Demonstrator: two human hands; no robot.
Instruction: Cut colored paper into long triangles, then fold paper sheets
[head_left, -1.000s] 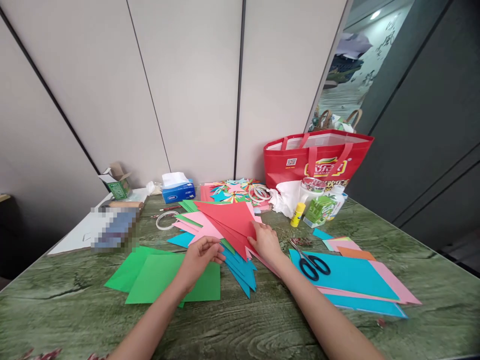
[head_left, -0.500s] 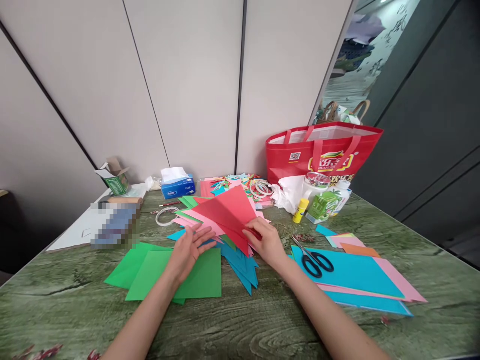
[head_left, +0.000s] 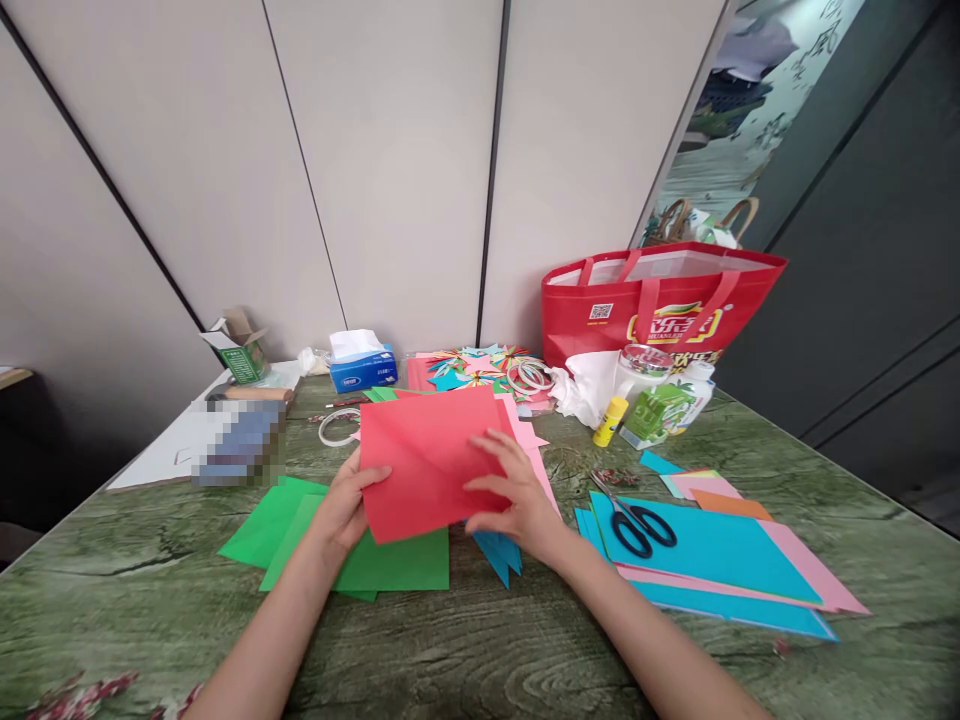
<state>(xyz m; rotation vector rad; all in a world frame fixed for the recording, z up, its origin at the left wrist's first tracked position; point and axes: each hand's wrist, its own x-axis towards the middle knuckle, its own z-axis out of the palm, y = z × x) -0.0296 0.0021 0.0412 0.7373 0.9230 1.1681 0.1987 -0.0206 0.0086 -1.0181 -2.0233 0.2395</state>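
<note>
A sheet of red paper (head_left: 424, 455), faintly creased, is held up above the middle of the table. My left hand (head_left: 346, 505) grips its left edge, with the thumb on the front. At the sheet's right side my right hand (head_left: 517, 500) has its fingers spread and curved; it is close to the paper, and whether it touches cannot be made out. Beneath lie green sheets (head_left: 405, 562) to the left, blue folded pieces (head_left: 501, 555) and pink paper (head_left: 536, 450), partly covered by the red sheet.
Black-handled scissors (head_left: 637, 525) rest on blue sheets (head_left: 720, 545) at the right. Farther back stand a yellow glue stick (head_left: 610, 422), a green carton (head_left: 656, 412), a red bag (head_left: 585, 320) and a blue tissue box (head_left: 364, 370). A tape roll (head_left: 322, 432) lies left of the papers.
The red paper has gone from a folded triangle shape to an opened-out sheet. My left hand has closed on its left edge; my right hand's fingers have spread from their pinch.
</note>
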